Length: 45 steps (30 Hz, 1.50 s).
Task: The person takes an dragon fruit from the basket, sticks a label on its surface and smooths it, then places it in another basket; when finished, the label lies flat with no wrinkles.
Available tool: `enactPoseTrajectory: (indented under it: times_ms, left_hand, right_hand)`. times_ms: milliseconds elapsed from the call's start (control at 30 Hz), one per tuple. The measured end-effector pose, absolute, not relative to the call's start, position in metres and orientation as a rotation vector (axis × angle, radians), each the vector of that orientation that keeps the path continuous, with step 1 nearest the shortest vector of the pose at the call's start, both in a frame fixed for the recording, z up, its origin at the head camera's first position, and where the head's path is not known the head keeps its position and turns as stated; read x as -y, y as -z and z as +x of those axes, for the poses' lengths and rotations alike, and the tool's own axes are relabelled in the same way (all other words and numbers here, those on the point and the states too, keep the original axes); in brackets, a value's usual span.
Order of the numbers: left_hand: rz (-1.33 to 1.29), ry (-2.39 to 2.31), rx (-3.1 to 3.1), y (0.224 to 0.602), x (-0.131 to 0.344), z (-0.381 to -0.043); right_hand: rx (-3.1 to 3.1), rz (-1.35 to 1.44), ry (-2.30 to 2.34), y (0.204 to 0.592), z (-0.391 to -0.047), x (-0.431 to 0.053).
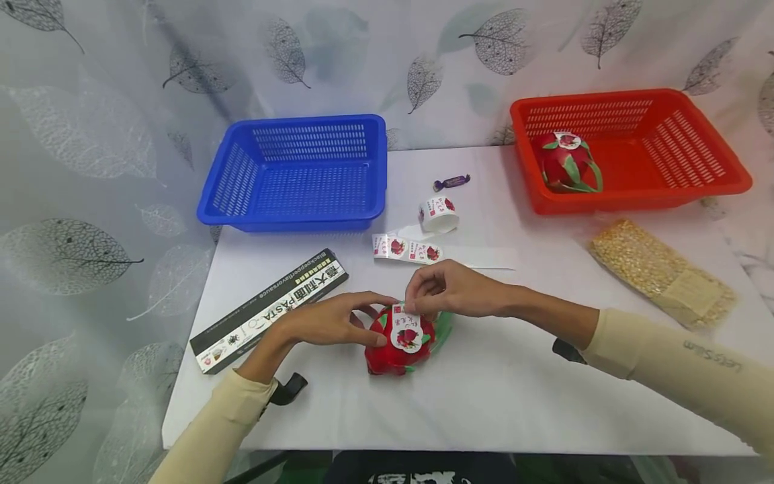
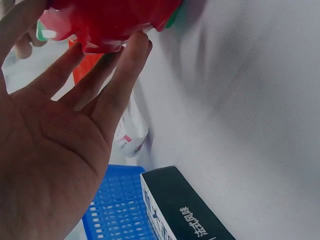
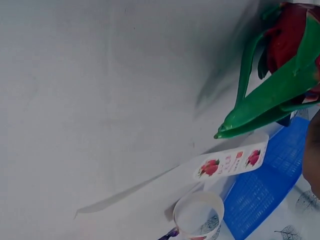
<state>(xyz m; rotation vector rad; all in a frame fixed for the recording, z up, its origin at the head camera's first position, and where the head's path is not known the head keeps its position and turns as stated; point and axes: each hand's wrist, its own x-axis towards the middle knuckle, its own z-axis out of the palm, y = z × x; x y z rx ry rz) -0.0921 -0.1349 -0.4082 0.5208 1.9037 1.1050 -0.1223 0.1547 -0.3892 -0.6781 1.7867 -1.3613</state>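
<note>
A red dragon fruit (image 1: 396, 346) with green scales lies on the white table (image 1: 496, 390), near the front middle. My left hand (image 1: 329, 321) steadies its left side with straight fingers (image 2: 120, 75) touching the red skin (image 2: 110, 20). My right hand (image 1: 438, 289) pinches the top edge of a round sticker (image 1: 406, 331) that sits on the fruit. The right wrist view shows the fruit's green scales (image 3: 272, 95) and the sticker strip (image 3: 231, 162) beyond.
A blue basket (image 1: 299, 171) stands at the back left; a red basket (image 1: 629, 144) at the back right holds another labelled dragon fruit (image 1: 565, 165). A sticker roll (image 1: 438, 214), a sticker strip (image 1: 406, 249), a wrapped candy (image 1: 451, 181), a pasta box (image 1: 272, 309) and a bag of grain (image 1: 662, 272) lie around.
</note>
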Motion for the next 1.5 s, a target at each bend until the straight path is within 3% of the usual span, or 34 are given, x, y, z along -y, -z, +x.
enactPoseTrajectory:
  times_ms: [333,1500]
  left_hand:
    - [0.601,-1.088,-1.937,0.409,0.131,-0.094]
    - [0.587,-1.039,-1.993,0.411,0.106,-0.085]
  right_hand:
    - [-1.859,-0.573,1.307,0.396,-0.107,-0.145]
    - [-2.142,-0.730,1.288,0.402,-0.097,-0.138]
